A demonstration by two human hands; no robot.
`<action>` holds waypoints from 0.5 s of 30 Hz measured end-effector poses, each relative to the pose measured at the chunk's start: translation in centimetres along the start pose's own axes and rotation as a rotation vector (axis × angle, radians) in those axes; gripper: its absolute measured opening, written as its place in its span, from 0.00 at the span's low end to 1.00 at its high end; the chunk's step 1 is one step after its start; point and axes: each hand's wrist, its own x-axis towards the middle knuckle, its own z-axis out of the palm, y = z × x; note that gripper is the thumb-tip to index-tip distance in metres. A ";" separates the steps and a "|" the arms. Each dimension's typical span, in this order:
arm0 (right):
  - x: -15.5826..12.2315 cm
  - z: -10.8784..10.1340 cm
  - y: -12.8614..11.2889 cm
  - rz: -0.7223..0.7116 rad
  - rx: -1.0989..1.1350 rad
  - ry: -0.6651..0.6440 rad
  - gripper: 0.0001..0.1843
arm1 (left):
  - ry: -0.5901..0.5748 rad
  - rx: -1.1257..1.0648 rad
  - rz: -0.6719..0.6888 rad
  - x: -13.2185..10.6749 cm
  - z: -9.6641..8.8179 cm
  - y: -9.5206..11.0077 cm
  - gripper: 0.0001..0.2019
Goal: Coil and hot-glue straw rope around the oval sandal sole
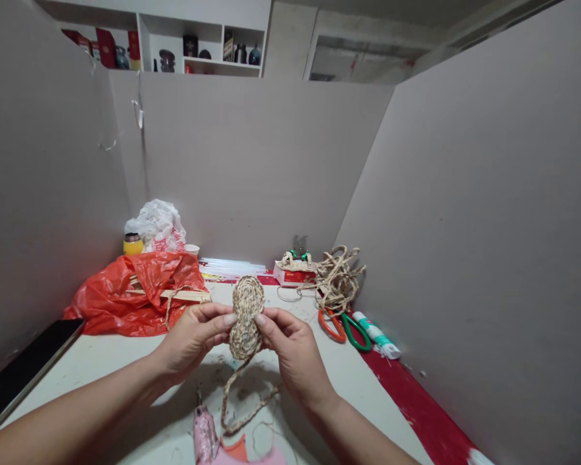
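A small sole-shaped piece of coiled straw braid (248, 303) is held upright above the table, wide at the top and narrower at the waist. My left hand (196, 332) pinches its left edge at the waist between thumb and fingers. On the opposite edge, my right hand (290, 342) grips it with the thumb on the near face. From the bottom of the piece a loose tail of braid (226, 400) hangs and loops onto the table. Below it lies a pink glue gun (206, 433) with an orange trigger, partly cut off by the frame.
At left, a red plastic bag (111, 300) holds wooden sticks, near a dark phone (26, 371). A heap of braided cord (339, 278) lies beside orange and green-handled scissors (356, 332) and a white-green roll (376, 334). Clear glue sticks (232, 268) lie behind. Grey partitions (252, 148) surround the table.
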 end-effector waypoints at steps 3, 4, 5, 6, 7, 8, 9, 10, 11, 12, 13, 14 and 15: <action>-0.1 0.1 -0.2 -0.004 0.027 -0.009 0.11 | 0.000 0.009 0.007 -0.1 0.2 0.2 0.06; -0.2 0.1 -0.3 -0.005 0.038 -0.016 0.11 | 0.004 0.011 0.011 -0.1 0.3 0.3 0.06; -0.3 0.2 -0.4 -0.004 0.050 -0.025 0.11 | 0.010 0.013 0.015 -0.2 0.4 0.4 0.06; -0.3 0.3 -0.4 -0.001 0.063 -0.038 0.11 | 0.017 0.016 0.018 -0.3 0.5 0.4 0.06; -0.4 0.3 -0.5 0.004 0.074 -0.053 0.10 | 0.022 0.022 0.020 -0.3 0.5 0.4 0.06; -0.5 0.4 -0.5 0.009 0.086 -0.067 0.10 | 0.027 0.030 0.021 -0.4 0.6 0.4 0.05; -0.5 0.5 -0.6 0.014 0.096 -0.079 0.09 | 0.030 0.040 0.023 -0.4 0.5 0.4 0.05; -0.6 0.5 -0.6 0.020 0.105 -0.091 0.08 | 0.030 0.053 0.023 -0.4 0.4 0.4 0.05; -0.6 0.5 -0.7 0.025 0.115 -0.101 0.08 | 0.022 0.066 0.024 -0.4 0.3 0.4 0.05; -0.7 0.5 -0.8 0.031 0.126 -0.114 0.07 | 0.010 0.080 0.027 -0.4 0.2 0.5 0.05; -0.7 0.5 -0.8 0.039 0.137 -0.129 0.07 | -0.010 0.098 0.028 -0.4 0.1 0.6 0.04; -0.7 0.5 -0.9 0.050 0.149 -0.149 0.06 | -0.034 0.120 0.030 -0.4 0.0 0.8 0.04; -0.7 0.5 -1.0 0.061 0.160 -0.172 0.07 | -0.059 0.145 0.034 -0.4 -0.1 0.9 0.04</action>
